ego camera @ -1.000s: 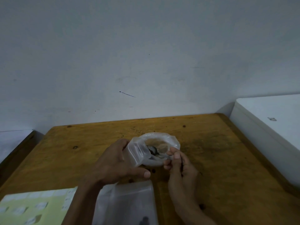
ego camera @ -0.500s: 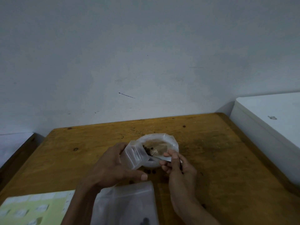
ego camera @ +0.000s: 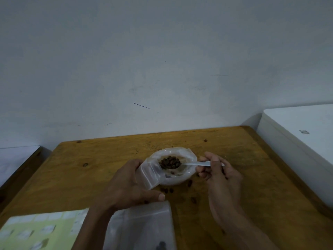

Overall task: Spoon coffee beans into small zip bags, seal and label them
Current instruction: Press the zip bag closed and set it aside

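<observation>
The left hand gripped a small zip bag, fingers curled round its far side and the thumb stretched out below it, so that the bag's open mouth tilted toward the spoon. The right hand pinched the handle of a metal spoon between thumb and curled fingers. The spoon's bowl carried a heap of coffee beans and hung just at the mouth of the zip bag, above a larger open plastic bag that sat on the desk behind and beneath both. A few more beans lay inside that larger bag, under the spoon.

Several loose beans were scattered on the wood just in front of the larger bag and between the two wrists. Nearer the person, below the left hand, a flat stack of clear bags rested on the desk, something dark showing through near its lower edge. To the left of the stack lay a pale green label sheet bearing rows of small white stickers. A white box-like surface stood along the right edge of the desk, and a plain pale wall rose behind it.
</observation>
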`<state>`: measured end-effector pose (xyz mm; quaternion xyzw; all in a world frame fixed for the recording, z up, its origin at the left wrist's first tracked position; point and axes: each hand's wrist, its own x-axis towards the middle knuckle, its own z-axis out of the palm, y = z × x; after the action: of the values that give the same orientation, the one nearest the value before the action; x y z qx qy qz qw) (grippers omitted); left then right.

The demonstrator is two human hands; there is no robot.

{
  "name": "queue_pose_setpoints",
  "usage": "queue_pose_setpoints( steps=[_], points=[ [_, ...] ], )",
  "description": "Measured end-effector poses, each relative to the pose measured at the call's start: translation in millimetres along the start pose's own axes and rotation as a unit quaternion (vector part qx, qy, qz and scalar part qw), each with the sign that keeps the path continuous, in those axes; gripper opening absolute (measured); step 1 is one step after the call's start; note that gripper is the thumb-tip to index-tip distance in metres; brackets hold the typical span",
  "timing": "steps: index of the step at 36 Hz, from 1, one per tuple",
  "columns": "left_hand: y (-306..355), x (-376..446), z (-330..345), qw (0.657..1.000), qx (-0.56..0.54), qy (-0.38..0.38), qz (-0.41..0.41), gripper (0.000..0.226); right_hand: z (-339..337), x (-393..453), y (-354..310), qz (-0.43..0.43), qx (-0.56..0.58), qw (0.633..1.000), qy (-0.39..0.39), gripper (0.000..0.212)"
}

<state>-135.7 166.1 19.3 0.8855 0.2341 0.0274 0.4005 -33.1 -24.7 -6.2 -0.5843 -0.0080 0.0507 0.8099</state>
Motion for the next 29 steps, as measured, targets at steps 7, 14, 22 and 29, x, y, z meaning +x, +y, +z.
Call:
queue_pose_setpoints(
  steps=[7, 14, 22, 29],
  points=[
    [8.7, -0.4, 2.2, 1.0, 0.015, 0.013, 0.005, 0.088, -6.1, 8.2, -29.4, -0.032, 0.006, 0.999, -0.037, 0.024],
    [16.3, 0.2, 4.2, 1.0, 0.015, 0.013, 0.001, 0.078, 7.3, 1.4, -44.9, -0.073, -0.039, 0.992, -0.098, 0.024],
    [16.0, 2.5, 6.0, 1.0, -0.024, -0.006, 0.001, 0.074, 15.8, -16.9, -40.0, -0.349, -0.246, 0.879, -0.21, 0.026],
    [15.0, 0.4, 6.4, 1.0, 0.016, 0.013, 0.017, 0.075, -4.3, 6.2, -22.4, -0.466, -0.373, 0.791, -0.132, 0.029]
  ],
)
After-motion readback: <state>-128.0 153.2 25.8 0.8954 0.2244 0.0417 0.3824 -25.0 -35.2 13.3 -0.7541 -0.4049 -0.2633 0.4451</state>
